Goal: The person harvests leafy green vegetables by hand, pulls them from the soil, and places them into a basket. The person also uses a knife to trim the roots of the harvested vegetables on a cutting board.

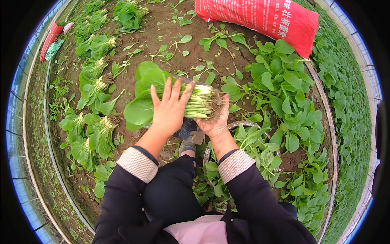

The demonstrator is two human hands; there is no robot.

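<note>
Between my two hands lies a bunch of leafy greens (198,102), its leaves towards the left and its pale stems and roots towards the right. My left hand (170,105) rests over the leaves and stems with its fingers spread. Around the root end curls my right hand (216,117), its palm up under the roots and soil on its skin. Whether a tie goes round this bunch cannot be seen. Below it, a dark sheet or tool (184,129) shows in part near my shoe.
Tied bunches of greens (102,125) lie in rows at the left. A round basket (243,123) holding loose greens is beside my right forearm. Loose plants (286,79) are piled at the right, below a red printed sack (259,18). Hoses or pipes (48,128) run along the bed's sides.
</note>
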